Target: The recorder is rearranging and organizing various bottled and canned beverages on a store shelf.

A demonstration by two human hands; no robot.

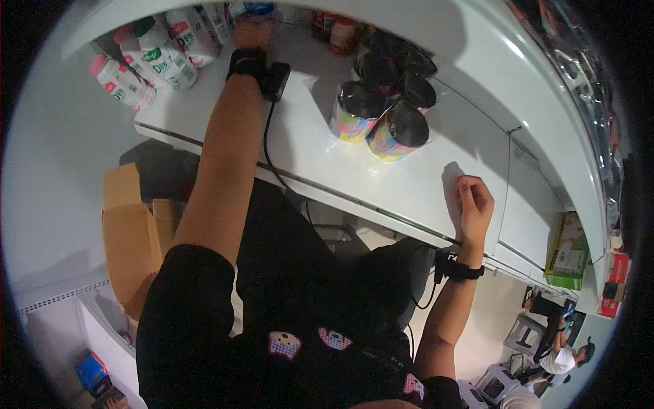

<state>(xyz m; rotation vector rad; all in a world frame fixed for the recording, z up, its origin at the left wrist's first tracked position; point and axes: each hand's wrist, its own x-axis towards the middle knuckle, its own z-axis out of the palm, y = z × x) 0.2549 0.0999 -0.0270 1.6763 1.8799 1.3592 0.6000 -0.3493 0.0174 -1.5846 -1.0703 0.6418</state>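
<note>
My left hand [254,33] reaches deep onto the white shelf [306,153], at a blue-topped container [259,7]. Its fingertips are hidden, so I cannot tell how firmly they hold it. White plastic bottles with pink caps [122,84] and one with a green cap [166,59] stand to the left of that arm. Over the shelf's right part, my right hand [476,202] has its fingers loosely curled in, with nothing in them. Between the hands stand several colourful dark-topped cans [398,133], apparently wrapped in clear film.
A red-capped jar [342,37] stands behind the cans. The upper shelf [490,46] curves overhead. An opened cardboard box [130,245] is at lower left. A cable [266,138] trails from the left wrist. Green boxes [568,250] sit far right; a person [559,360] is beyond.
</note>
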